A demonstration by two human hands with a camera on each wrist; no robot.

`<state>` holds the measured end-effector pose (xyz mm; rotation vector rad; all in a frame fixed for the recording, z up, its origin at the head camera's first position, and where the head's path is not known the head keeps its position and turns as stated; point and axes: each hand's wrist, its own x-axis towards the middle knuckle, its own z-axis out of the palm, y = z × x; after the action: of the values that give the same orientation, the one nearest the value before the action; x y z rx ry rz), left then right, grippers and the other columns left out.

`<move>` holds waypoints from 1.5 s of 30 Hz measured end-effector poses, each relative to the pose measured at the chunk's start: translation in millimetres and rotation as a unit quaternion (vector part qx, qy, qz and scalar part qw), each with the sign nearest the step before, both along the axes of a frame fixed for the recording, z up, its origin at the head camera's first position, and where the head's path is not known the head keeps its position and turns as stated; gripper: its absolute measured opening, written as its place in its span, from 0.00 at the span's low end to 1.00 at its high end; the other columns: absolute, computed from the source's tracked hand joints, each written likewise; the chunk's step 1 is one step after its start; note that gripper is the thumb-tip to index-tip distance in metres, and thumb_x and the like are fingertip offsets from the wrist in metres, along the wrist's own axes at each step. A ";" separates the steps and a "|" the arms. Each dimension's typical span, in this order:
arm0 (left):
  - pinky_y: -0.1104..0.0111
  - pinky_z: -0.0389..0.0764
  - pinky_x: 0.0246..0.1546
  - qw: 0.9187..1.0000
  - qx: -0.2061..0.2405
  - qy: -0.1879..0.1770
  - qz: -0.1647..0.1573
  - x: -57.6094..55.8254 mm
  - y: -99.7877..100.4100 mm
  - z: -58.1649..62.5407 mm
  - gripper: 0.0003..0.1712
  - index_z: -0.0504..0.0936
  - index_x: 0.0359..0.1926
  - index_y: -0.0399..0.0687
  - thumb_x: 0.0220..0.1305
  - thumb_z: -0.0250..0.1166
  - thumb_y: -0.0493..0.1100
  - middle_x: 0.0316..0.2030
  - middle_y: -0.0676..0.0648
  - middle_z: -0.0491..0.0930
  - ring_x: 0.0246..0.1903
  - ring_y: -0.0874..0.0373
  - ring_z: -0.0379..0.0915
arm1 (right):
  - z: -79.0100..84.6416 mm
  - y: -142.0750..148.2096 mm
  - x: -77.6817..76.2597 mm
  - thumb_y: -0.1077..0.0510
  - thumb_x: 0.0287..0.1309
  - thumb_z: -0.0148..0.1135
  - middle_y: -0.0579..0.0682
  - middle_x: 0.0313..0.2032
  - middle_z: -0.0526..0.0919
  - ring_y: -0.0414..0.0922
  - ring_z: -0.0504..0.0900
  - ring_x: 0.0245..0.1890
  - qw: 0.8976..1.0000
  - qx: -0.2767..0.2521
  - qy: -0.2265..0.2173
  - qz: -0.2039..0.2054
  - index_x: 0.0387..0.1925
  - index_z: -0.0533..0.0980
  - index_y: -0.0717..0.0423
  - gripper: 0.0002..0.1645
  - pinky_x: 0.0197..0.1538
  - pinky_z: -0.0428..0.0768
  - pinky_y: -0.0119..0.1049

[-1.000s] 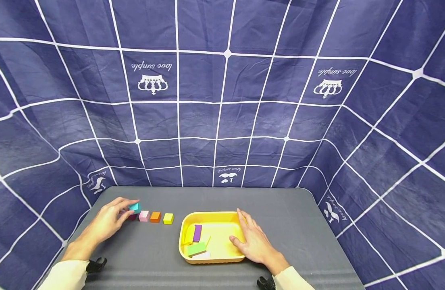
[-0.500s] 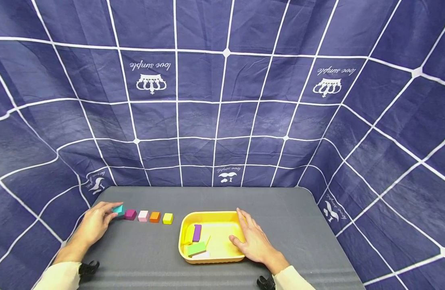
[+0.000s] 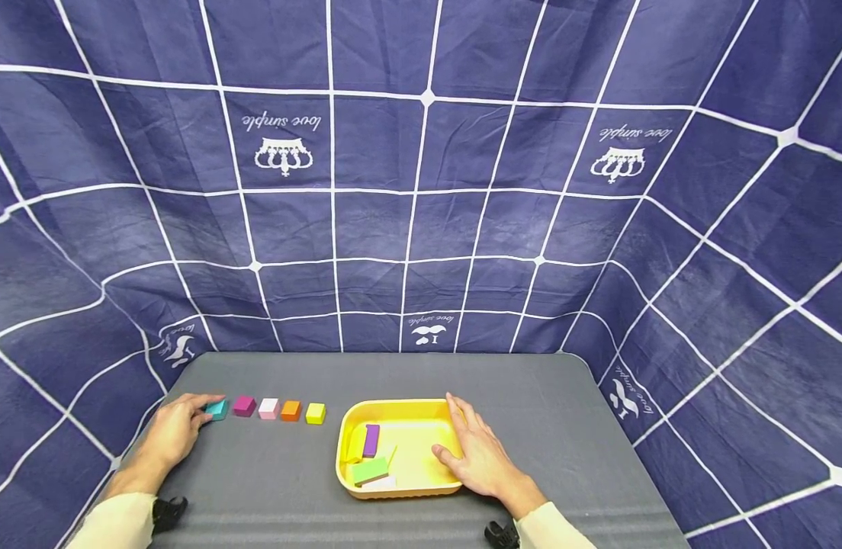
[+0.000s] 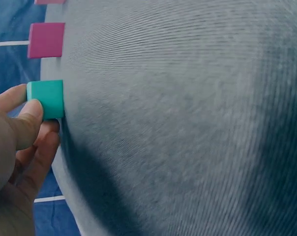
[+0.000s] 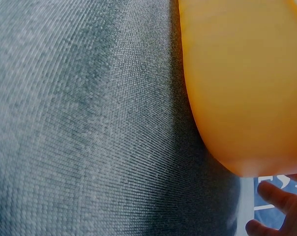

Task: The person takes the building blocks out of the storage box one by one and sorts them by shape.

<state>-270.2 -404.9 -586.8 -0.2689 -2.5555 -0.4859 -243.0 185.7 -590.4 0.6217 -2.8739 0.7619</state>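
Note:
My left hand (image 3: 173,431) pinches a teal block (image 4: 46,98) between thumb and fingers at the left end of a row of blocks. The block is low at the grey table surface. Beside it in the row come a magenta block (image 3: 244,406), a pink block (image 3: 268,409), an orange block (image 3: 290,411) and a yellow block (image 3: 315,413), with small gaps between. My right hand (image 3: 485,456) rests on the right rim of a yellow tray (image 3: 400,493), its fingers extended along the rim and its thumb reaching over the inside.
Inside the tray's left half lie a purple block (image 3: 371,441), a green block (image 3: 371,472), a yellow piece (image 3: 355,444) and a whitish piece (image 3: 380,483). The grey table (image 3: 277,488) is bounded at the back and sides by a blue cloth (image 3: 393,229) with white lines.
My left hand has carried the teal block leftward from above the magenta block and lowered it at the row's left end. My right hand and the tray have stayed put.

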 end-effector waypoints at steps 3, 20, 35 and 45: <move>0.35 0.86 0.51 1.000 0.002 -0.003 0.002 -0.2 1.1 -1.8 0.21 0.95 0.54 0.37 0.60 0.81 0.23 0.46 0.32 0.93 0.47 0.27 0.92 | 0.0 -0.6 0.6 0.34 0.78 0.67 0.58 0.88 0.67 0.62 0.77 0.81 1.000 -0.001 -0.001 0.001 0.95 0.55 0.56 0.59 0.76 0.81 0.70; 0.30 0.83 0.58 0.999 0.022 -0.032 0.003 -2.1 4.2 -0.8 0.23 0.93 0.60 0.34 0.64 0.76 0.21 0.53 0.28 0.92 0.54 0.22 0.90 | 1.3 -2.5 1.9 0.34 0.78 0.67 0.56 0.88 0.67 0.62 0.76 0.82 1.000 -0.011 -0.008 0.000 0.95 0.54 0.54 0.59 0.75 0.81 0.71; 0.38 0.80 0.57 1.000 0.012 -0.001 -0.005 -1.5 3.4 -0.6 0.24 0.92 0.59 0.33 0.62 0.83 0.26 0.53 0.27 0.92 0.54 0.24 0.90 | 1.5 -1.7 0.5 0.33 0.78 0.66 0.57 0.88 0.67 0.62 0.76 0.82 1.000 -0.011 -0.004 0.006 0.95 0.54 0.54 0.60 0.76 0.81 0.72; 0.34 0.80 0.57 0.999 0.013 0.026 -0.019 4.6 25.9 23.6 0.25 0.93 0.59 0.37 0.61 0.86 0.31 0.54 0.31 0.92 0.55 0.26 0.90 | 0.1 0.0 0.4 0.33 0.78 0.66 0.57 0.88 0.67 0.62 0.76 0.82 1.000 -0.011 -0.005 0.004 0.95 0.54 0.55 0.59 0.75 0.81 0.72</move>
<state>-265.6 -379.0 -563.1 -0.3182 -2.4948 -0.5204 -242.6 185.7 -590.3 0.6301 -2.8694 0.7977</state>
